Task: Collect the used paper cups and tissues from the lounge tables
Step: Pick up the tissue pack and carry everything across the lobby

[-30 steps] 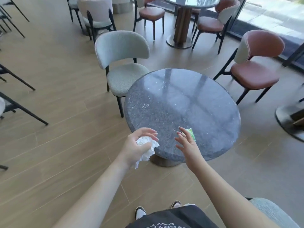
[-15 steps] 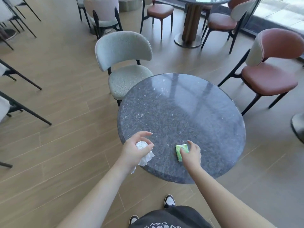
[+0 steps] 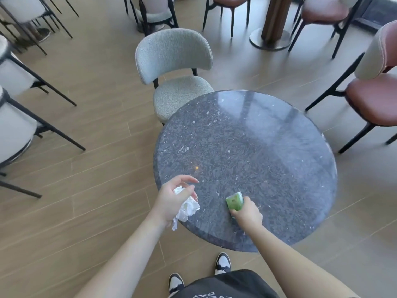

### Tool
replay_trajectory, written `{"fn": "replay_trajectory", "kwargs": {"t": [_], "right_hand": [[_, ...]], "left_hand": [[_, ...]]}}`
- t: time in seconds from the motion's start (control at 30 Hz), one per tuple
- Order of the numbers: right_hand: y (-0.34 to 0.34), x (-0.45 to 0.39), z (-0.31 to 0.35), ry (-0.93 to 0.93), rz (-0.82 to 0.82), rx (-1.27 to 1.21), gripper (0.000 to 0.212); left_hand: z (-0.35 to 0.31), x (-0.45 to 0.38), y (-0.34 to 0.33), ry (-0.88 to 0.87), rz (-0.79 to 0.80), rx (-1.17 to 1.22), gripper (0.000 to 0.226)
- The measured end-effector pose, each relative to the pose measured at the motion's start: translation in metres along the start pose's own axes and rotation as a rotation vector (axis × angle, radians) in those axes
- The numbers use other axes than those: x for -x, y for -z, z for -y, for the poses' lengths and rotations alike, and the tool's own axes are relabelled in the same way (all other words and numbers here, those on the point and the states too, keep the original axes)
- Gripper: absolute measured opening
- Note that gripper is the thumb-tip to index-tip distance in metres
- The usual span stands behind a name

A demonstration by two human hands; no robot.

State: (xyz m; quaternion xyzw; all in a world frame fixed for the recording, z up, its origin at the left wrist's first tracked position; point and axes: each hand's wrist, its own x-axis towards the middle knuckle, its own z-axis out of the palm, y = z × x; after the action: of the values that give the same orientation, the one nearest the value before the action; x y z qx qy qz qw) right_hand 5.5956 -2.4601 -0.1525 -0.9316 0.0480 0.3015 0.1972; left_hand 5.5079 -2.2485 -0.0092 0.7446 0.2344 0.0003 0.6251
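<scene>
Green packet (image 3: pixel 234 201) lengthwise away, under right hand (image 3: pixel 247 214)

You are working in bright, even daylight. Beyond your hands (image 3: pixel 206 205), the far half of the polished table (image 3: pixel 268 130) carries pale glare streaks and soft reflections. Chair legs throw only faint shadows on the floor (image 3: pixel 86 117). The wide lens bends straight lines near the edges, and the chairs (image 3: pixel 15 117) far left of your hands smear with motion blur.

Upholstered chairs (image 3: pixel 174 67) on wood-plank floor (image 3: pixel 86 104)
</scene>
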Motion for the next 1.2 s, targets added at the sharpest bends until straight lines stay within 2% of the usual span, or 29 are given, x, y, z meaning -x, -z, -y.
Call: {"fn": "replay_trajectory", "kwargs": {"t": [0.1,0.27,0.37,0.43,0.5,0.63,0.77,0.9,1.2], "right_hand": [[0.004,-0.006,0.005,0.074,0.04,-0.174,0.032],[0.021,0.0,0.029,0.202,0.133,-0.522,0.02],[0.032,0.007,0.047,0.282,0.153,-0.628,0.015],[0.037,0.012,0.06,0.336,0.178,-0.678,0.014],[0.038,0.019,0.074,0.391,0.208,-0.692,0.013],[0.026,0.04,0.1,0.48,0.282,-0.686,0.014],[0.009,0.066,0.126,0.567,0.357,-0.637,0.012],[-0.017,0.101,0.149,0.621,0.473,-0.596,0.013],[-0.11,0.227,0.193,0.806,0.724,-0.413,0.018]], "left_hand": [[-0.005,0.001,0.0,0.037,-0.033,0.088,0.017],[-0.008,0.004,0.004,0.115,-0.136,0.247,0.009],[-0.007,0.009,0.008,0.134,-0.196,0.267,0.02],[-0.003,0.013,0.011,0.138,-0.242,0.292,0.017],[0.002,0.02,0.018,0.156,-0.267,0.34,0.015],[0.013,0.047,0.039,0.158,-0.263,0.325,0.037],[0.023,0.081,0.062,0.179,-0.22,0.295,0.033],[0.035,0.125,0.085,0.186,-0.352,0.262,0.034],[0.1,0.268,0.151,0.195,-0.748,0.508,0.028]]}}
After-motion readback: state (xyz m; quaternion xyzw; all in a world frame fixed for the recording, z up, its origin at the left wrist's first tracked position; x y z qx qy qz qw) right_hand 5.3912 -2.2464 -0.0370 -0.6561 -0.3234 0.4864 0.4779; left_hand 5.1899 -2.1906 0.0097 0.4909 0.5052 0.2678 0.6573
